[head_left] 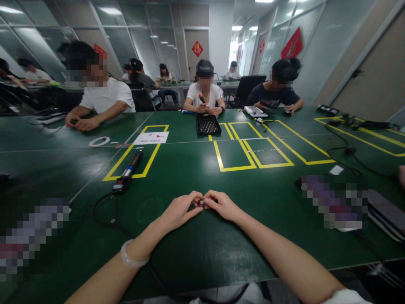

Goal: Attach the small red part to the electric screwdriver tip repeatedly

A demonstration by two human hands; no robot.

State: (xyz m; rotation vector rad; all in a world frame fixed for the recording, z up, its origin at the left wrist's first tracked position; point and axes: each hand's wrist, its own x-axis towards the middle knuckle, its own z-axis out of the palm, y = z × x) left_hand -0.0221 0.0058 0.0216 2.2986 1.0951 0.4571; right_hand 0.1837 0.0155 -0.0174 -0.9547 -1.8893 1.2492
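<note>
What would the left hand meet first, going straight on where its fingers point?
The left hand would likely meet the right hand first, just past the small piece between them; exact depth is unclear.

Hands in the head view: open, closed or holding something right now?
Left hand: closed, pinching a small part, too tiny to identify.
Right hand: closed, pinching the same small part.
</note>
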